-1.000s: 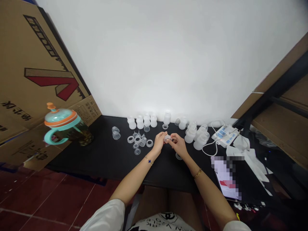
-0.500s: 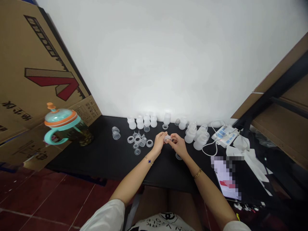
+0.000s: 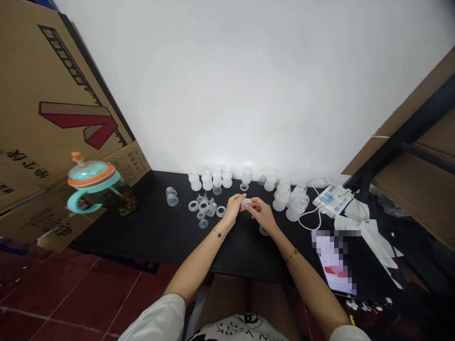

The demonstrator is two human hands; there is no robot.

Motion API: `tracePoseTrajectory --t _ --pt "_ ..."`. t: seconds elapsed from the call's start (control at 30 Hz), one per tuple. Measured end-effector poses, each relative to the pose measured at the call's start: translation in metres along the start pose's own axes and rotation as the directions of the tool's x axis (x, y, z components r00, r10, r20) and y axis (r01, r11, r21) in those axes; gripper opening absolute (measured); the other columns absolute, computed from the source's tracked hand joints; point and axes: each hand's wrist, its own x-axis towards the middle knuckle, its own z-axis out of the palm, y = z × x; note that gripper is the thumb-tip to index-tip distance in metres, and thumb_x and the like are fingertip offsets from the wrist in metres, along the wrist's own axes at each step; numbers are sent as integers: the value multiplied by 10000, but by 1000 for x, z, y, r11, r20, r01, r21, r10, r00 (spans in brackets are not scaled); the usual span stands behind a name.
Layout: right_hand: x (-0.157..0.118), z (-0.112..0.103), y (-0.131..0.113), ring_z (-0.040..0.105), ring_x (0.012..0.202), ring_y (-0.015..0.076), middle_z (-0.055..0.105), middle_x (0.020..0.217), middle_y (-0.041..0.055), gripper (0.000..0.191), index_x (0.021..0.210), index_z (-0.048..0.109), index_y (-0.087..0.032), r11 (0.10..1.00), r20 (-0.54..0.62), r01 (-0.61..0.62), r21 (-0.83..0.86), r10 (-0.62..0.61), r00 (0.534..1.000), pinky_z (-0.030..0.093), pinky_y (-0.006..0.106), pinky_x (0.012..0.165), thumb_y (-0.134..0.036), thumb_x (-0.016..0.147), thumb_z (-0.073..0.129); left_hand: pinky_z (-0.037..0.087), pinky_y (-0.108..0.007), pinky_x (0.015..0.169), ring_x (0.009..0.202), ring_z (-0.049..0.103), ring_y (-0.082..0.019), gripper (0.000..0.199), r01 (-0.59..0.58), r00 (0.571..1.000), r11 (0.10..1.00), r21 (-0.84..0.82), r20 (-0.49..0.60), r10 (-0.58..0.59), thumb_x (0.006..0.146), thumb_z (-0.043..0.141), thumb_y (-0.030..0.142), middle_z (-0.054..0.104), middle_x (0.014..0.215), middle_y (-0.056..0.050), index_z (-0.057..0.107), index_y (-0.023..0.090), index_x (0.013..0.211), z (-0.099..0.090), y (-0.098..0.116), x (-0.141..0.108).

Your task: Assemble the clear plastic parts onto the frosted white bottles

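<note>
- Translucent ring point(image 3: 246, 203), head view: held over the black table point(image 3: 170, 241), pinched between the fingers of the left hand point(image 3: 233, 208) and right hand point(image 3: 263, 214).
- Since the last frame it has shifted slightly leftward; handling seems unfinished.
- Fingers hide its edges; the right wrist partly covers a clear piece point(image 3: 263, 231).

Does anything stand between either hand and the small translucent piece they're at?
Nothing visible does. The left hand and right hand both have fingers on the small translucent piece. A loose ring on the black table lies left of the left hand, out of the way.
</note>
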Motion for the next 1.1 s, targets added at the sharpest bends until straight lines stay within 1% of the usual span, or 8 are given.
tracePoseTrajectory --t 0.1,0.2,0.33,0.4,0.5,0.77,1.0,1.1 --pt "-1 0 -2 582 510 141 716 762 6 272 973 670 -226 1000 55 3 8 -3 998 473 267 509 -476 873 633 256 -216 440 415 368 -56 439 15 1000 999 -48 5 -15 712 786 544 479 500 52 573 168 634 -1 1 1" --pt "-1 0 -4 566 501 132 716 752 12 291 978 682 -219 999 68 -14 33 12 998 456 259 504 -489 907 599 282 -206 441 407 388 -54 444 107 994 989 -98 28 -105 710 807 542 495 495 54 587 159 664 -1 4 1" --pt "0 0 -4 553 491 127 700 730 13 337 948 686 -219 996 42 -31 85 27 999 430 246 480 -533 929 567 334 -191 438 418 462 -61 429 283 954 938 -200 158 -255 762 789 529 556 519 24 645 127 722 0 8 3" --pt "0 0 -3 549 488 128 691 715 12 349 947 691 -219 994 31 -41 97 39 999 426 246 476 -547 923 574 343 -180 428 425 481 -61 410 327 936 914 -238 217 -278 799 771 501 570 524 11 667 109 735 0 8 4" --pt "1 -1 -3 546 488 127 690 717 12 341 949 700 -218 992 33 -56 114 52 998 419 246 476 -539 909 594 355 -166 418 415 474 -53 376 350 928 898 -266 229 -294 837 753 451 576 518 6 672 102 725 -1 6 6" --pt "1 0 -3 551 495 129 702 712 9 282 874 687 -215 996 36 -43 83 41 999 420 247 486 -492 876 631 452 -197 489 416 466 -53 339 314 947 913 -261 152 -282 802 789 409 588 534 17 636 126 694 1 3 5" --pt "-2 0 -6 575 526 147 653 631 -19 261 827 661 -223 997 12 22 -71 -21 1000 431 260 554 -461 907 592 355 -197 467 431 417 -45 394 187 982 956 -226 69 -176 676 849 474 569 554 39 646 139 716 4 0 0" --pt "-2 -1 -7 576 544 156 622 596 -24 271 809 652 -223 991 10 48 -121 -47 999 419 264 569 -464 912 582 314 -200 472 432 394 -39 406 127 992 972 -197 44 -120 661 842 499 563 560 41 653 144 712 5 2 -4"
